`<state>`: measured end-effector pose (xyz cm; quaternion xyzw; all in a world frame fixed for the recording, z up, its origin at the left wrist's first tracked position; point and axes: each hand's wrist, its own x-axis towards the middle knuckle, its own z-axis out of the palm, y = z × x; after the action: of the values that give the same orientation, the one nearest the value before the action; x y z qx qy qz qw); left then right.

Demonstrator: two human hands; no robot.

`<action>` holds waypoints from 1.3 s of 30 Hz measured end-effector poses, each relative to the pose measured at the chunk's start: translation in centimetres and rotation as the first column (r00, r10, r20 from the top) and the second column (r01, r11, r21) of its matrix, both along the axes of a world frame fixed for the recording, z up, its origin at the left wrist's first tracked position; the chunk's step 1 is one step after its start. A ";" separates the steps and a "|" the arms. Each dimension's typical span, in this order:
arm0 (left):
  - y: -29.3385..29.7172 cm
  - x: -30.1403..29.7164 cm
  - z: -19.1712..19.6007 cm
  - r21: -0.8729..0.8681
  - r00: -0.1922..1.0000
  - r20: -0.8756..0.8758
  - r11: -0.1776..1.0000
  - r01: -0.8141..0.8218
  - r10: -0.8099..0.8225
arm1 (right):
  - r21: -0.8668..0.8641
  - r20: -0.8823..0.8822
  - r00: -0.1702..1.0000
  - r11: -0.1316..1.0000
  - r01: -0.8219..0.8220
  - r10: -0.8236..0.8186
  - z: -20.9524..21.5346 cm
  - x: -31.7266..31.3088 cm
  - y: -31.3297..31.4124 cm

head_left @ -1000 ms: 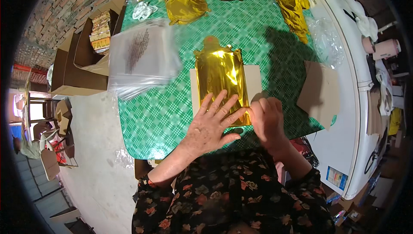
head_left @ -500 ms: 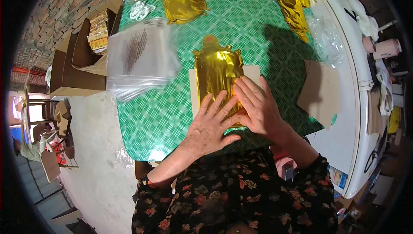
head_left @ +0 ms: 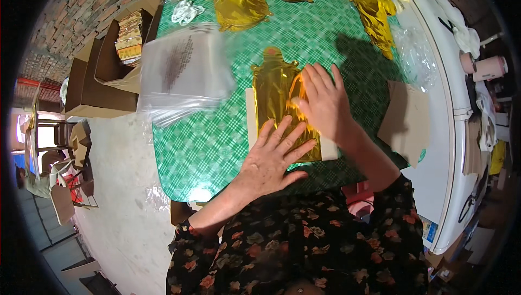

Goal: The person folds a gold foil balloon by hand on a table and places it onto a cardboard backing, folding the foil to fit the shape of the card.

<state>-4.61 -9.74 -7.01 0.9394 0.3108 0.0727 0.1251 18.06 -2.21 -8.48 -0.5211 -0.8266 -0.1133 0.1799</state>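
A flat, folded gold foil balloon (head_left: 268,94) lies on a piece of beige cardboard (head_left: 329,149) in the middle of the green checked table (head_left: 190,159). My left hand (head_left: 271,160) rests on the lower part of the foil, its fingers spread. Along the balloon's upper right edge, my right hand (head_left: 328,102) lies with fingers stretched out and its thumb toward the foil. Part of the foil and the cardboard is hidden beneath both hands.
Clear plastic bags (head_left: 179,72) are stacked at the table's left, beside open cardboard boxes (head_left: 103,86). More gold foil balloons (head_left: 241,7) lie along the far edge. Another cardboard piece (head_left: 404,121) is at the right, next to a white appliance (head_left: 442,148). White string (head_left: 186,13) sits far left.
My right hand has moved up and right along the balloon's edge, away from my left hand. My left hand still lies on the lower foil. The whole view has shifted slightly.
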 end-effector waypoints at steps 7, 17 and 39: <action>0.0 -0.2 -0.2 -0.021 0.999 0.039 1.000 0.007 -0.007 | -0.137 -0.021 1.000 0.991 0.001 -0.004 2.0 -0.5 4.3; -0.2 -0.4 -0.7 -0.025 0.998 0.057 1.000 0.009 -0.007 | -0.719 -0.202 0.971 0.693 -0.060 -0.126 2.9 0.9 8.6; -0.3 -0.3 -0.5 0.032 0.997 0.072 0.999 0.012 -0.014 | -0.754 -0.437 0.891 0.590 -0.288 -0.124 3.3 1.5 8.9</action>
<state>-4.96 -10.04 -7.55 0.9400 0.2990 0.1106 0.1216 19.52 6.64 -5.18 -0.5168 -0.7471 0.4020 0.1148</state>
